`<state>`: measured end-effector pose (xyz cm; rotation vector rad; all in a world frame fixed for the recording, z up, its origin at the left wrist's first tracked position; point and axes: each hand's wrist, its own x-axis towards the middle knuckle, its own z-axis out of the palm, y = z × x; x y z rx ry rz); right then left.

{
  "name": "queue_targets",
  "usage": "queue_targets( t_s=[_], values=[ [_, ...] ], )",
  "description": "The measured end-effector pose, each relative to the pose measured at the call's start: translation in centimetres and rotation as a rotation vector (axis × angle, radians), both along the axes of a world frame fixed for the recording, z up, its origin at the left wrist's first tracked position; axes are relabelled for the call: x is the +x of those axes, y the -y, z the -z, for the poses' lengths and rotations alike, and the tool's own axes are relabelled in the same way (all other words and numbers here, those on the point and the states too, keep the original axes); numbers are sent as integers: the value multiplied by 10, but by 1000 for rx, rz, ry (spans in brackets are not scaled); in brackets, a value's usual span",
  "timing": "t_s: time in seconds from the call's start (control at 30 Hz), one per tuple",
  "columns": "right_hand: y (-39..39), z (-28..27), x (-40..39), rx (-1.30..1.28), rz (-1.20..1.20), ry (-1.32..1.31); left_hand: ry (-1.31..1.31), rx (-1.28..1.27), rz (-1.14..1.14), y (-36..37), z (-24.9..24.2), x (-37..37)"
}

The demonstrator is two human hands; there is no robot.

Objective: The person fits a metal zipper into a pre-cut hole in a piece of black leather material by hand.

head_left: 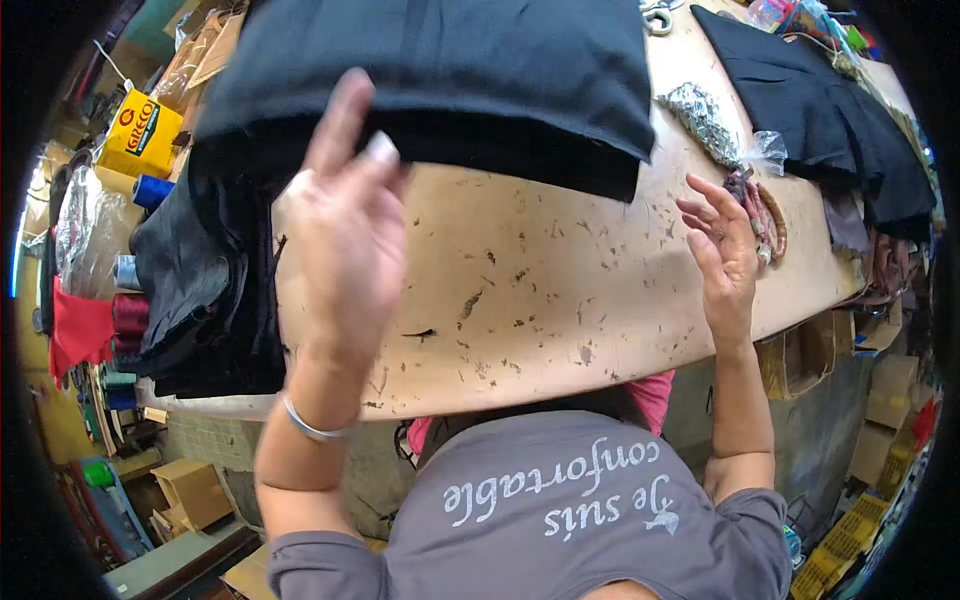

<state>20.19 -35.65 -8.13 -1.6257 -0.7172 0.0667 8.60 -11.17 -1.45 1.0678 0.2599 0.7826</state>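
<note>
A large piece of black cloth (450, 70) lies folded across the far part of the table, its near edge raised in a dark fold. Motion blurs my left hand (350, 220), which is over the cloth's near left edge with the index finger stretched out and the thumb apart; nothing shows in it. My right hand (722, 240) is raised over the table's right side, fingers loosely bent and apart, holding nothing. Close beside it are a bundle of cords (765, 222) and a clear plastic bag (705, 122) of small metallic-looking pieces.
More black cloth (205, 290) is piled at the left table edge, beside thread spools (130, 312) and a yellow box (140, 133). Another dark cloth stack (810, 110) lies far right. Dark scraps dot the tan tabletop (560, 300). Scissor handles (657, 20) show at the back.
</note>
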Motion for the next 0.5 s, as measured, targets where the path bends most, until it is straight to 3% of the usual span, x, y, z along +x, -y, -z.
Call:
queue_targets(
  t_s=[0.1,0.13,0.33,0.5],
  values=[
    [-4,5,-2,-103,47,40,-91,-309,118,29,56,-20],
    [-6,0,-5,-265,84,232,-51,-399,189,28,84,-29],
    [-43,2,-32,-618,-91,911,-62,-433,135,45,80,-32],
    [-73,8,-24,-716,-80,1209,-50,-464,211,57,78,-40]
  ],
)
